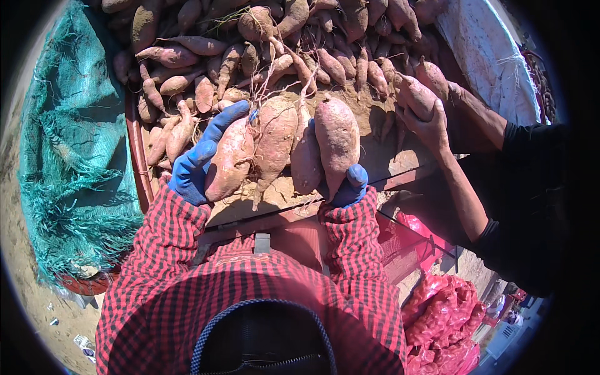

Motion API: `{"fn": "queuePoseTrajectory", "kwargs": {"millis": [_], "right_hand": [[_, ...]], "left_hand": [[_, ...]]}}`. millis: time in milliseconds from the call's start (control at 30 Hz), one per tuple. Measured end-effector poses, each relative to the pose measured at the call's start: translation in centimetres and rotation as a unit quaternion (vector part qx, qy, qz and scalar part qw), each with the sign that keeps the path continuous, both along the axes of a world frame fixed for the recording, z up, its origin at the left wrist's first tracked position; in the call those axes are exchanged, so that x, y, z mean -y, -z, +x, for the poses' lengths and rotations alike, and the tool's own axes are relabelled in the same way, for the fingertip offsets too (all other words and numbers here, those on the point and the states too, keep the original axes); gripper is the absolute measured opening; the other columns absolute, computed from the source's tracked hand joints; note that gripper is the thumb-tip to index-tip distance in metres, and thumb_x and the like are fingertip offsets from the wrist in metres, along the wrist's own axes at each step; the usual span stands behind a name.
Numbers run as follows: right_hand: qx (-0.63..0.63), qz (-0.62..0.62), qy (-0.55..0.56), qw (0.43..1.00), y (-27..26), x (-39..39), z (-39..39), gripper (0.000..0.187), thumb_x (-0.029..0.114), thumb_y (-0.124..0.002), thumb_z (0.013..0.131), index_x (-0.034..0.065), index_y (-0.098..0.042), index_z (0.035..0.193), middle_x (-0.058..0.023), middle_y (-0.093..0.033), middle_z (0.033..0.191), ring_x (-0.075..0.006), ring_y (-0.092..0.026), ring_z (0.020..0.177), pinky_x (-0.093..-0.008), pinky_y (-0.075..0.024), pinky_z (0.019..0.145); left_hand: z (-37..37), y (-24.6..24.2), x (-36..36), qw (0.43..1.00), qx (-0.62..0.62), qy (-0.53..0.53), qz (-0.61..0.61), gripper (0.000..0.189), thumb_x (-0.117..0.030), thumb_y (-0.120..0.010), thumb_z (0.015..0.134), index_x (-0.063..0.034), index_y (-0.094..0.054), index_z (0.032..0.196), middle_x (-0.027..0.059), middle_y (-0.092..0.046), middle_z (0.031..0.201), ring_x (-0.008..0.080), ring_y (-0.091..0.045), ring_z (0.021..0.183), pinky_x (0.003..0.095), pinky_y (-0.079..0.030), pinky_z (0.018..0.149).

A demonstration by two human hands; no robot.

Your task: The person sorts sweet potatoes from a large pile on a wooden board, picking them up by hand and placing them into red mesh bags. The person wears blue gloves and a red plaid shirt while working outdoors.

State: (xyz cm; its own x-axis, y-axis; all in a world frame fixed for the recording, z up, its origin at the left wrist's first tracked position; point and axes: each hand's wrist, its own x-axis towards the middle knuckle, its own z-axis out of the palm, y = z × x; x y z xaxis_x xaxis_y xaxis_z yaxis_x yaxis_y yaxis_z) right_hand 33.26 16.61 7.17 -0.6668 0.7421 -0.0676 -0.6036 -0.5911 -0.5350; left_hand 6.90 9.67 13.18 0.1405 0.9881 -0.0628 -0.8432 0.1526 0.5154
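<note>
My left hand [194,159], in a blue work glove, grips a large pinkish sweet potato [233,157] from its left side. Against that one hangs another big sweet potato [277,133] with stringy roots; how it is supported is hidden. Also gloved in blue, my right hand [351,187] is closed around a plump sweet potato [337,136] held upright, thumb at its lower end. A darker sweet potato [307,164] is pressed to its left, with most of my right fingers hidden behind the two. Thin stems and roots [267,84] rise above the bunch.
A heap of soil-covered sweet potatoes [225,61] fills the far side. To the right, a co-worker's hands [433,126] hold sweet potatoes [417,96]. A frayed green woven sheet [75,154] lies left, a white one [492,61] right. Filled red mesh sacks [440,323] stand lower right.
</note>
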Motion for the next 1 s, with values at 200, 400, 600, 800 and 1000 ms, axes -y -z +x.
{"fn": "queuePoseTrajectory", "kwargs": {"millis": [200,400,600,800,1000], "right_hand": [[0.006,-0.066,0.097,0.993,-1.6,10.6,12.6,0.090,0.040,-0.067,0.085,0.0071,-0.025,0.157,-0.0127,-0.034,0.159,-0.0299,-0.031,0.147,-0.0466,-0.0222,0.123],[0.039,-0.090,0.277,0.956,-4.1,22.7,29.2,0.082,0.040,-0.063,0.089,0.0068,-0.028,0.156,-0.0129,-0.036,0.158,-0.0309,-0.034,0.145,-0.0477,-0.0244,0.122],[0.111,-0.138,0.390,0.904,-1.0,30.0,41.5,0.075,0.039,-0.059,0.093,0.0064,-0.031,0.154,-0.0130,-0.039,0.156,-0.0320,-0.037,0.143,-0.0488,-0.0266,0.121],[0.298,-0.238,0.342,0.858,11.2,30.7,47.2,0.061,0.038,-0.057,0.098,0.0088,-0.039,0.149,-0.0117,-0.051,0.144,-0.0309,-0.053,0.127,-0.0475,-0.0414,0.107],[0.472,-0.314,0.095,0.818,11.8,32.1,45.3,0.061,0.047,-0.052,0.101,0.0243,-0.033,0.154,-0.0092,-0.051,0.136,-0.0319,-0.060,0.114,-0.0560,-0.0537,0.084]], "left_hand": [[10.7,-1.5,5.7,0.994,0.025,0.070,-0.077,0.079,-0.022,-0.066,0.089,-0.0048,-0.027,0.156,0.0131,-0.040,0.154,0.0263,-0.042,0.141,0.0401,-0.031,0.119],[28.9,2.4,8.6,0.911,0.213,0.333,-0.115,0.065,-0.017,-0.054,0.100,-0.0061,-0.024,0.157,0.0118,-0.040,0.154,0.0234,-0.041,0.142,0.0384,-0.031,0.119],[46.4,13.7,12.1,0.849,0.252,0.454,-0.098,0.049,-0.020,-0.054,0.102,-0.0079,-0.043,0.148,0.0085,-0.050,0.146,0.0215,-0.054,0.129,0.0380,-0.044,0.110],[56.2,26.0,13.4,0.830,-0.062,0.544,-0.102,0.051,-0.045,-0.049,0.103,0.0022,-0.053,0.123,0.0151,-0.068,0.104,0.0300,-0.068,0.096,0.0404,-0.054,0.086],[52.5,17.9,16.1,0.575,-0.633,0.496,0.150,0.112,-0.072,-0.059,0.081,-0.0005,-0.018,0.157,0.0308,-0.014,0.160,0.0443,-0.024,0.147,0.0461,-0.031,0.117]]}}
